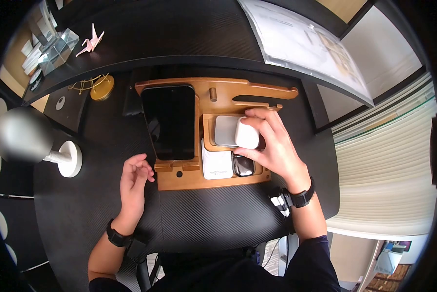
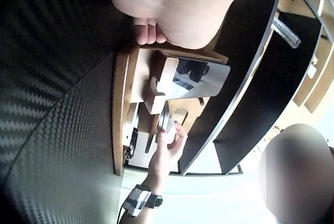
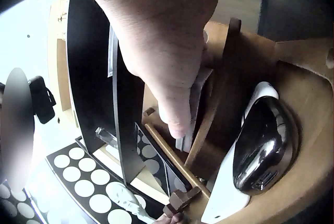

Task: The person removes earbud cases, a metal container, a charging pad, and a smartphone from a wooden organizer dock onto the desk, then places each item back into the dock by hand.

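Note:
In the head view my right hand [image 1: 277, 146] pinches a small white rounded case [image 1: 247, 134] between thumb and fingers, over the raised tray of a wooden stand [image 1: 213, 183]. A silver-grey flat square [image 1: 225, 130] lies in that tray, beside the case. Below are a white flat block [image 1: 217, 164] and a glossy black case [image 1: 243, 165], also seen in the right wrist view, where the black case [image 3: 263, 148] is close up. My left hand [image 1: 134, 187], fingers loosely bent and holding nothing, is at the stand's left edge. A dark phone [image 1: 170, 124] leans upright on the stand.
Behind the stand runs a black shelf [image 1: 179, 44] with a pink paper crane [image 1: 91, 41] and a clear plastic sheet [image 1: 306, 46]. A white round-based object [image 1: 70, 159] stands at the left, near a gold ornament [image 1: 102, 88]. White blinds [image 1: 384, 180] hang at the right.

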{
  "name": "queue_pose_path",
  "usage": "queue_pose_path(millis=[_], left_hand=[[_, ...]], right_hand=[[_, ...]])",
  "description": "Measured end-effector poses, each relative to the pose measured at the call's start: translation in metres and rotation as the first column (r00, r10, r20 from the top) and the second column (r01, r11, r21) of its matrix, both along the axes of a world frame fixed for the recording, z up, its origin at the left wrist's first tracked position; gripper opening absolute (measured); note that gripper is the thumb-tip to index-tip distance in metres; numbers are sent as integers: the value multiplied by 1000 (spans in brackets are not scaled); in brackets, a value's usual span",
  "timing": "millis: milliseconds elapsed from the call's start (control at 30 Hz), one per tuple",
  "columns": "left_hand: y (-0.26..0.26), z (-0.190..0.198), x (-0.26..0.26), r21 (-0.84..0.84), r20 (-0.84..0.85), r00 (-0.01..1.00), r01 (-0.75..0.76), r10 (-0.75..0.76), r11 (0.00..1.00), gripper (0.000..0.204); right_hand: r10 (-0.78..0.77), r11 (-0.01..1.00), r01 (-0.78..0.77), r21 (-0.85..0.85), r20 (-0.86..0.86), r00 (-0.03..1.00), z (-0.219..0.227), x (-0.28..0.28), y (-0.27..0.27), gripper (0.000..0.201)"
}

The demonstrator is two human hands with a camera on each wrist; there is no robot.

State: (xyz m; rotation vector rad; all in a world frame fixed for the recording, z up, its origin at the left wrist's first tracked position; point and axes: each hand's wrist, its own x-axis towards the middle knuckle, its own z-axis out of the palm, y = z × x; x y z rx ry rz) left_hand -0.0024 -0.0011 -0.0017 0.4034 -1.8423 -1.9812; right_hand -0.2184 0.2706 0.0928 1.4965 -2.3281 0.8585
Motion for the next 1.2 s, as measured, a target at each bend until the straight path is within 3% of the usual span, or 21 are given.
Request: queue_pose_path(millis=[367,467,600,700,800,900,1000,1200], left_hand=[[1,1,0,-15,6,1000,-4,4,1000,24],[1,1,0,-18,16,1000,-11,11,1000,24],[0,0,0,-5,11,1000,-7,7,1000,25],[1,1,-1,-9,10,1000,0,0,1000,25],[2,1,-1,-23,13,1000,9,-9,1000,26],[2,1,0,-29,19,1000,8,-8,1000,26],[2,2,-1,-36,16,1000,4,-4,999,25],[4,3,-2,-15,21,1000,-2,2,1000,24]], right_hand=[[-49,999,47,21,140,989,4,9,23,57],[-38,999,38,5,87,995,6,10,37,60],[-111,985,117,-131,49,993,5,8,73,63],[-225,937,268,-225,198,954,-8,0,113,62],[-347,911,381,-157,206,915,-21,-13,146,61],[-367,923,382,-42,198,909,-36,-20,161,61],[-308,951,303,58,215,927,-42,-16,157,61],[-280,960,271,77,355,892,-50,-12,150,66]])
